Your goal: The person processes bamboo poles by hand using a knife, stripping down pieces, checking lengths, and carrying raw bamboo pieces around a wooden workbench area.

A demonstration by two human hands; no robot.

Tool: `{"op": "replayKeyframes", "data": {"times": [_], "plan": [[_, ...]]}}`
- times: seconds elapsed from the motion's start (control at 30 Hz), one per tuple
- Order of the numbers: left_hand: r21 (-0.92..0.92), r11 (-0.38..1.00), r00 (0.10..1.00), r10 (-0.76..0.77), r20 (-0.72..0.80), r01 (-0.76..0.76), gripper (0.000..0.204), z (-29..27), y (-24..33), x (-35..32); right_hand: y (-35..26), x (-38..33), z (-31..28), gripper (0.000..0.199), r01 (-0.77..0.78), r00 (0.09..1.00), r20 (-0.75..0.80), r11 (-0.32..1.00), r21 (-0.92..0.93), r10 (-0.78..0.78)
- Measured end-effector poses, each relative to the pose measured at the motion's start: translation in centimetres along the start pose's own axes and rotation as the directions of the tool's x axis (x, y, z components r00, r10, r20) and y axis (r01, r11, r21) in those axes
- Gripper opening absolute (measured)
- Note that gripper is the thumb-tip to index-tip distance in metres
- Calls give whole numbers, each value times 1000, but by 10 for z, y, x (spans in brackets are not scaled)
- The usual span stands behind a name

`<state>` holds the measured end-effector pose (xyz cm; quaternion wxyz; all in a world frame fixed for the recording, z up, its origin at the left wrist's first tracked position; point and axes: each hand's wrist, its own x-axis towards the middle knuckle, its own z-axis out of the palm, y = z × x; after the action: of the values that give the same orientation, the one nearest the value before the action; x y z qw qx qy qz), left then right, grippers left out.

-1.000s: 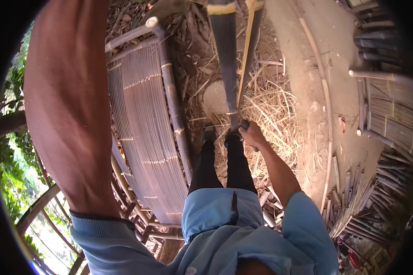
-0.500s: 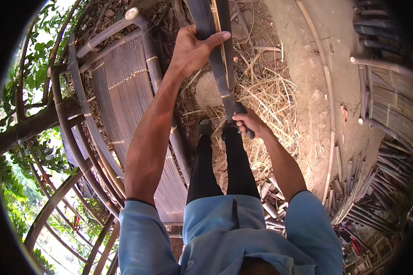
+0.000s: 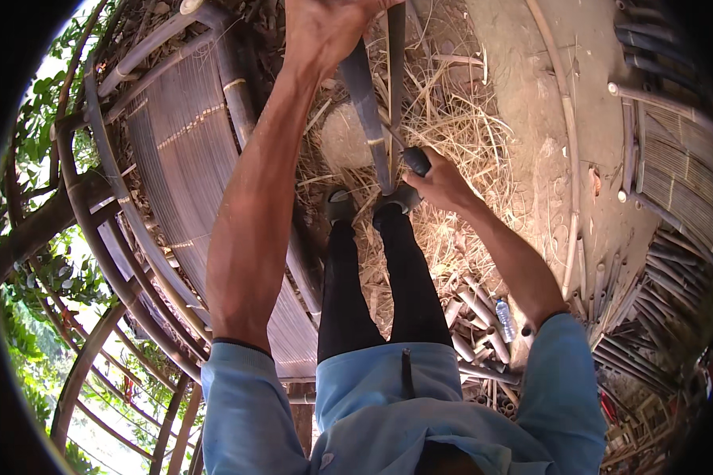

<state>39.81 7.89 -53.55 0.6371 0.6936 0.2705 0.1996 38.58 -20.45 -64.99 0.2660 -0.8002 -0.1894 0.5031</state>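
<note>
A dark bamboo pole [image 3: 362,99], split lengthwise with a gap between its two parts, runs from the top edge down to my shoes. My left hand [image 3: 329,32], partly cut off at the top, is closed around its far part; the fingertips are out of sight. Lower down, my right hand [image 3: 444,184] is closed on the black handle [image 3: 417,161] of a knife. Its thin blade [image 3: 396,138] points up and left into the gap, where the bamboo hides the tip. The pole's lower end stands beside my right shoe [image 3: 398,196].
A bamboo-slat bench [image 3: 190,134] is at the left, with a curved bamboo railing [image 3: 127,214] beyond. Straw [image 3: 467,150] and a stone [image 3: 346,136] lie around the pole. Cut bamboo pieces [image 3: 483,309] and a plastic bottle [image 3: 505,317] lie lower right. Bamboo racks stand far right.
My left hand has moved farther up toward the top edge. My right hand has turned and risen slightly with the knife, whose blade now shows at the split. The bottle has come into view.
</note>
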Motion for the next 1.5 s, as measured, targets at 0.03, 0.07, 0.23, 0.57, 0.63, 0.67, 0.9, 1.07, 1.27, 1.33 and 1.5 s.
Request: {"op": "replayKeyframes", "data": {"times": [0.03,0.07,0.23,0.57,0.63,0.67,0.9,1.07,1.27,1.33,1.5], "plan": [[-3,999,999,43,-16,-43,23,4,-1,3,12,0,3,37,-106,990,127,925,365,64],[1,999,999,39,-11,-39,23,7,1,5,25,0,9,37,-110,989,129,922,371,66],[-156,988,987,9,158,15,24,22,-2,9,90,-23,67,43,-271,950,-67,913,306,304],[-223,973,942,124,312,-55,23,77,13,5,239,2,142,32,-715,686,293,692,100,666],[-214,975,938,130,321,-62,23,78,11,0,273,-7,159,31,-702,712,268,665,254,649],[-204,977,940,129,316,-66,22,76,10,-4,271,-14,166,31,-678,730,243,632,376,639],[-191,978,947,134,292,-79,21,78,9,-8,281,-15,158,39,-546,832,29,808,224,554],[-155,982,951,144,272,-104,20,69,13,-1,287,16,100,44,-569,812,123,821,-52,571],[-197,977,944,139,299,-81,18,82,8,-11,287,77,3,37,-229,914,180,828,-512,364],[-191,979,947,128,295,-73,18,84,10,-13,249,95,-1,43,-171,917,193,782,-599,349],[-225,973,962,102,253,-44,17,116,10,5,240,67,32,52,-312,885,192,847,-431,424]]}}
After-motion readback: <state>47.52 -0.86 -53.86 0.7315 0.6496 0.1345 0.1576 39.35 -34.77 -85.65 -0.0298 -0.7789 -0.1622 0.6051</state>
